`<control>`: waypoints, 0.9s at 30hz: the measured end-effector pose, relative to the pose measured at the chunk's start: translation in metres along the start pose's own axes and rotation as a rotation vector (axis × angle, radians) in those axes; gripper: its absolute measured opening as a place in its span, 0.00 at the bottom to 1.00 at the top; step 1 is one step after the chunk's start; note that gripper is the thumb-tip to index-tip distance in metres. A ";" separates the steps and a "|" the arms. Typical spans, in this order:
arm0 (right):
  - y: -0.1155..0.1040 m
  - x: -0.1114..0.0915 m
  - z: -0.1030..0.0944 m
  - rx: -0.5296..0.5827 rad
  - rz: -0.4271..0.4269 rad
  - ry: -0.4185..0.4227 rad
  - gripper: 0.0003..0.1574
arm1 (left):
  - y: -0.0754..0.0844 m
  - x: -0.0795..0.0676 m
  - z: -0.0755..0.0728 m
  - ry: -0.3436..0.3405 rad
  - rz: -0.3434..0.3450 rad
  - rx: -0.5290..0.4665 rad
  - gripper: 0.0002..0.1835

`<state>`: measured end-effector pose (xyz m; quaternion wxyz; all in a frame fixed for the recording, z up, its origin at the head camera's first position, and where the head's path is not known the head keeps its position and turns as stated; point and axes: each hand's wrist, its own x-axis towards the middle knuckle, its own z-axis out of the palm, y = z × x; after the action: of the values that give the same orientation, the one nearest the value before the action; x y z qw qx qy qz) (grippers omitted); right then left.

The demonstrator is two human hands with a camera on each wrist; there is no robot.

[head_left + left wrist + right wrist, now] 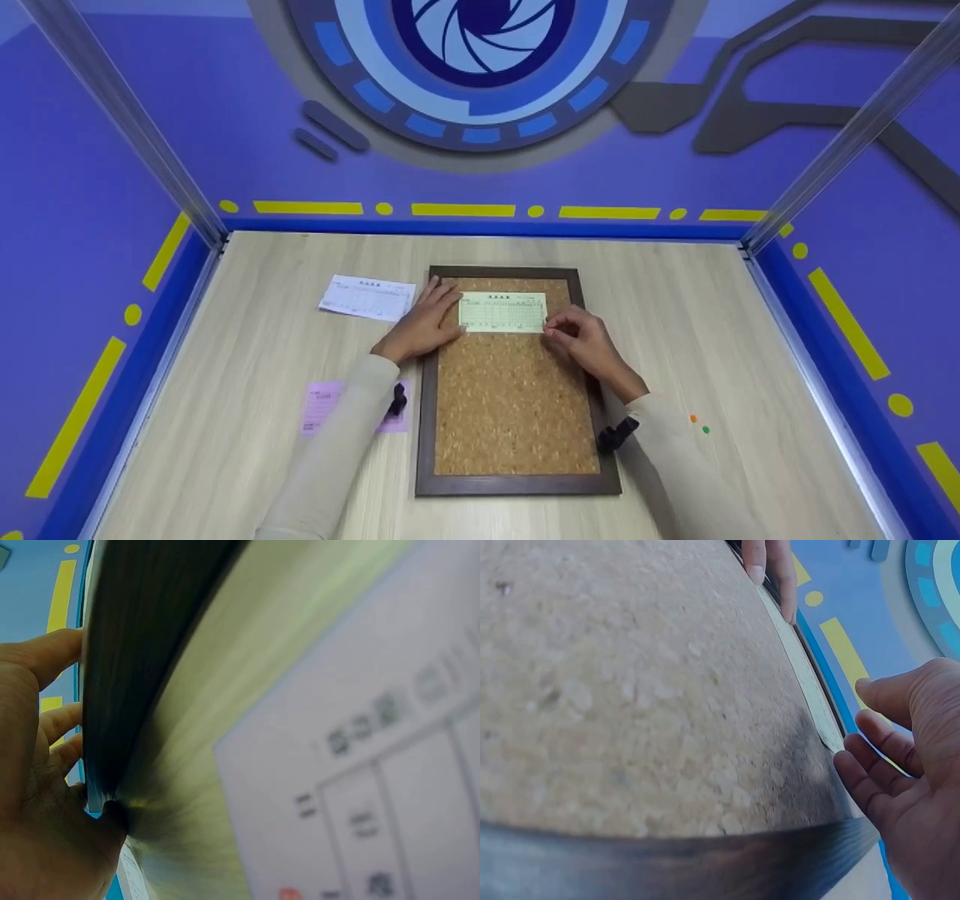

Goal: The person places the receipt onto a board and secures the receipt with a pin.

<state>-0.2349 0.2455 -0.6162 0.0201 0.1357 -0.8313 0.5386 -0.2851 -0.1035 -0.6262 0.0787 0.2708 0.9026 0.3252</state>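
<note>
A corkboard (517, 405) in a dark brown wooden frame lies on the table. Across its upper part sits a pale green printed form slip (502, 313). My left hand (424, 322) rests over the board's left frame, fingers spread and fairly straight, thumb and index finger at the slip's left edge. At the slip's lower right corner, my right hand (589, 343) has bent fingers, with thumb and index fingertips close together, pinching the edge. The right wrist view shows the slip's end (826, 736) right at the fingertips.
A white printed slip (367, 296) lies left of the board's top. Below it, a pink slip (321, 405) is partly covered by the left sleeve. Small orange (693, 418) and green dots (706, 430) lie right of the board. Blue panels (480, 191) enclose the table.
</note>
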 end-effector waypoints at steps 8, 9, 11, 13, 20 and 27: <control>-0.003 0.007 0.006 -0.006 -0.004 -0.017 0.03 | 0.000 0.000 0.000 0.000 -0.011 0.002 0.42; -0.003 0.008 0.007 -0.004 -0.010 -0.016 0.04 | 0.000 0.000 0.000 0.000 -0.012 0.005 0.42; -0.005 0.011 0.008 -0.002 -0.015 -0.017 0.05 | -0.001 0.000 0.001 0.002 -0.013 0.006 0.42; -0.006 0.012 0.008 0.003 -0.014 -0.016 0.03 | -0.001 0.001 0.001 0.003 -0.013 0.006 0.42; -0.011 0.018 0.006 -0.018 -0.001 -0.084 0.07 | -0.001 0.000 0.002 0.006 -0.019 -0.003 0.42; -0.013 0.023 0.006 -0.033 -0.021 -0.079 0.06 | 0.000 0.000 0.001 0.005 -0.020 0.010 0.42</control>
<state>-0.2534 0.2304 -0.6024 -0.0047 0.1653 -0.8387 0.5189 -0.2851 -0.1033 -0.6270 0.0785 0.2615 0.9070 0.3206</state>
